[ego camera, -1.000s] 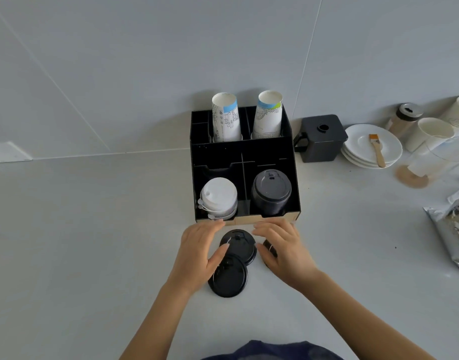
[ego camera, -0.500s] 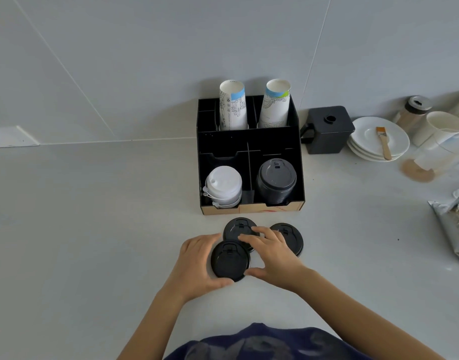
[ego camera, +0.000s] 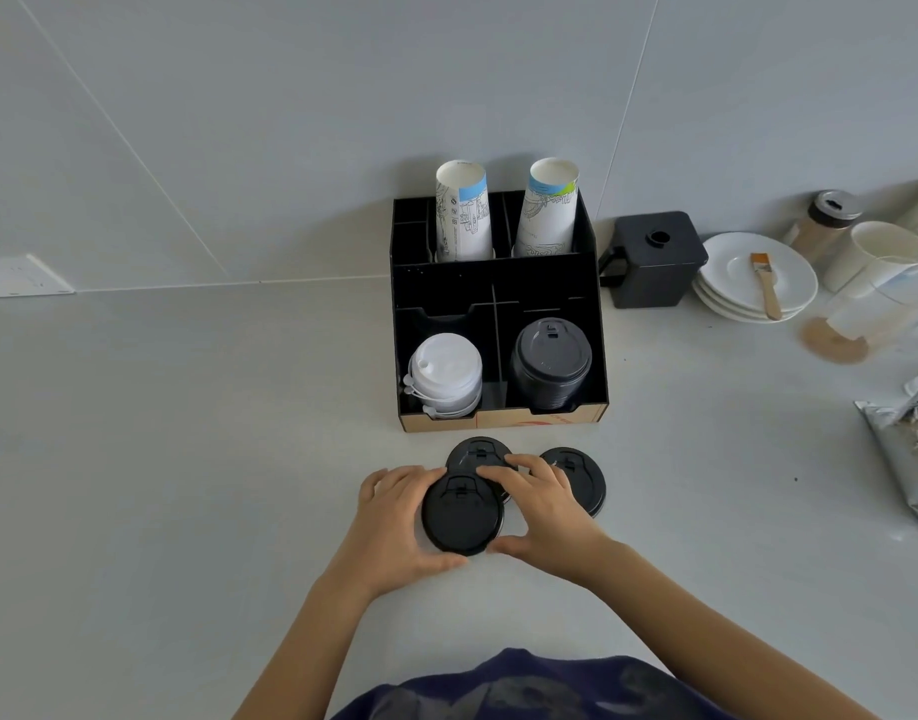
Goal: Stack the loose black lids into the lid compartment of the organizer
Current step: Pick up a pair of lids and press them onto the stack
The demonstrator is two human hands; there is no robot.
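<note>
Three loose black lids lie on the counter in front of the black organizer. The nearest black lid is gripped from both sides: my left hand holds its left edge and my right hand its right edge, fingers reaching over a second lid behind it. A third lid lies to the right, partly hidden by my right hand. In the organizer's front right compartment stands a stack of black lids; the front left one holds white lids.
Two paper cup stacks stand in the organizer's back row. To the right are a black square pot, white saucers with a brush, cups, a jar and a foil bag. The wall is right behind the organizer.
Both hands pulled back from the organizer's front toward me and closed around the nearest lid. The view shifted, and the third lid on the right came into sight.
</note>
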